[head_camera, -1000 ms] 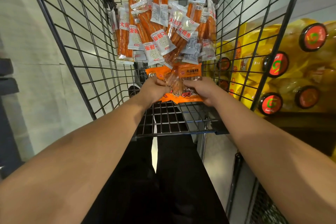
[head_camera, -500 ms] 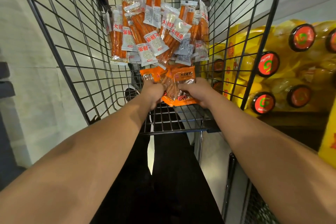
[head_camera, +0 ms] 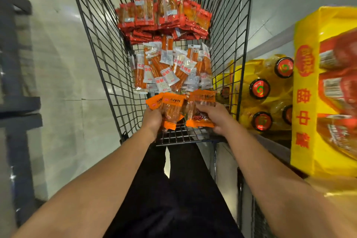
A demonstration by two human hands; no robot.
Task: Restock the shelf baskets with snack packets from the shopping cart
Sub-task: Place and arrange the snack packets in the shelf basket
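Note:
A black wire shopping cart [head_camera: 100,63] stands in front of me with three heaps of snack packets. Red packets [head_camera: 164,15] lie at its far end, and white-and-orange stick packets [head_camera: 170,67] fill the middle. At the near end, my left hand [head_camera: 152,121] grips an orange packet [head_camera: 172,108]. My right hand [head_camera: 214,114] holds a second bunch of orange packets [head_camera: 202,106] right beside it. Both bunches sit just above the cart's wire floor. No shelf basket is in view.
To the right of the cart, a low shelf holds yellow bottles with red caps [head_camera: 258,91] and a yellow carton [head_camera: 309,92] of red goods. A dark rack [head_camera: 17,102] stands at the left. Pale floor tiles [head_camera: 67,102] lie between rack and cart.
The view has tilted up, so the red packets and the cart's far end now show. The orange packets are now split into two bunches, one in each hand.

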